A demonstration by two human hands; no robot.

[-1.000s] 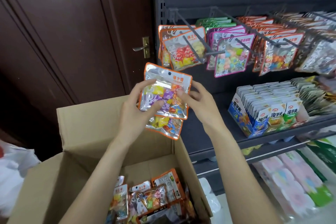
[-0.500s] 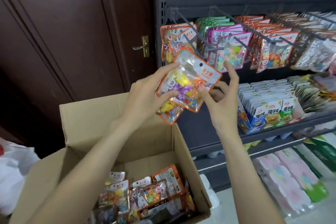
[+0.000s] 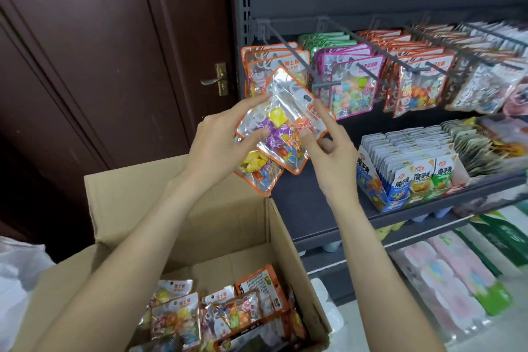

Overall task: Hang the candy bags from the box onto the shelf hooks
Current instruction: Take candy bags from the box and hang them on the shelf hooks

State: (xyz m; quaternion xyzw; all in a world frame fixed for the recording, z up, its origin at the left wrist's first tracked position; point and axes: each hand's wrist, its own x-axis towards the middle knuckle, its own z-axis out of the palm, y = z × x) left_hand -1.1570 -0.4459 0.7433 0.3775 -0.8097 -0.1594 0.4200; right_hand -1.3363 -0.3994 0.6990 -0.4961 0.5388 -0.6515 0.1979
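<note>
Down in the cardboard box, plenty of candy bags are waiting, so there's a good stretch of this job left. Up a level: the left hand grips two orange-edged bags, thumb across the front one, with the lower bag tucked behind and beneath it. The right hand pinches the front bag's right edge, forefinger raised along it. That bag is tilted, its hanging hole aimed up toward the leftmost hook but not yet threaded. Beyond, orange bags already hang there, and the neighbouring hooks look well stocked.
</note>
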